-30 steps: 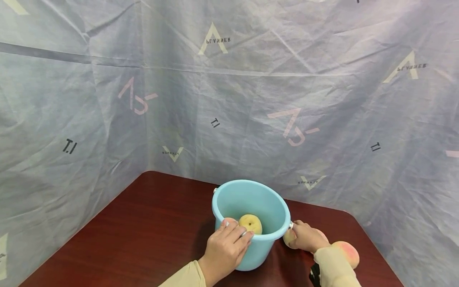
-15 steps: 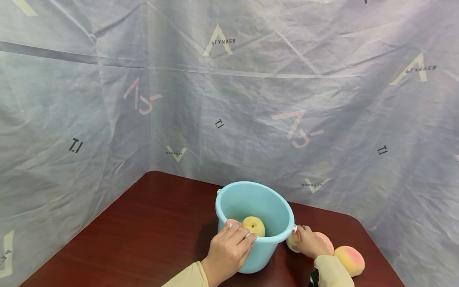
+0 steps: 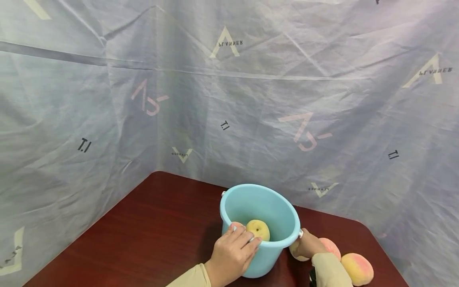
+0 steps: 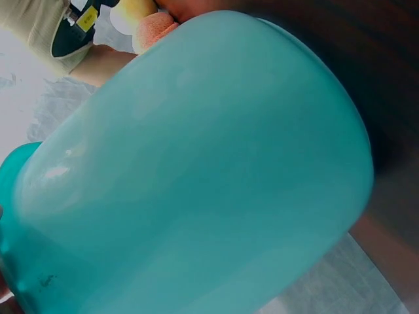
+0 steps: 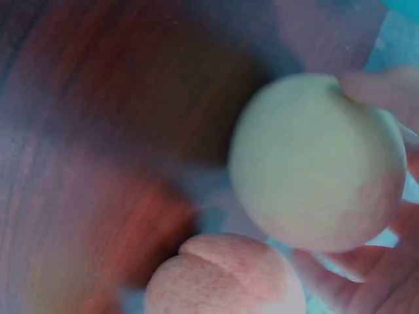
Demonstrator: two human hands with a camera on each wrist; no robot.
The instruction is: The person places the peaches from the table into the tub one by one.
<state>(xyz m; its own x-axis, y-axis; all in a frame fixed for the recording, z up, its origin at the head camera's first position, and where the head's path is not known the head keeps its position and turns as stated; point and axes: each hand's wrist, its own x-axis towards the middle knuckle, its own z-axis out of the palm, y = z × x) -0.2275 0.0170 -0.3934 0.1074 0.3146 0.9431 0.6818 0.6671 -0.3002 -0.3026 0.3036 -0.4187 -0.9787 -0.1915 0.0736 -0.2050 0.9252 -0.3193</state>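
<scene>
My left hand (image 3: pixel 231 253) grips the near rim of a light blue bucket (image 3: pixel 265 261), fingers hooked over the edge. Inside the bucket lie a yellow peach (image 3: pixel 258 229) and a pinkish one (image 3: pixel 237 225), the latter mostly hidden behind my fingers. To the right of the bucket, my right hand (image 3: pixel 311 244) holds a pale peach (image 5: pixel 314 163), with thumb and fingers around it in the right wrist view. Whether that peach is off the table cannot be told. Close by sits a pink peach (image 5: pixel 222 278), and farther right a yellow-pink peach (image 3: pixel 358 269).
A dark red-brown table (image 3: pixel 168 223) carries everything. Grey printed cloth (image 3: pixel 251 99) hangs behind it and along both sides. White handle lugs (image 3: pixel 300 233) stick out from the bucket's rim. In the left wrist view, the bucket's wall fills most of the picture.
The head view has shifted, so everything appears farther right and lower. My right forearm has drawn left, uncovering more of the two loose peaches. The left hand stays on the rim.
</scene>
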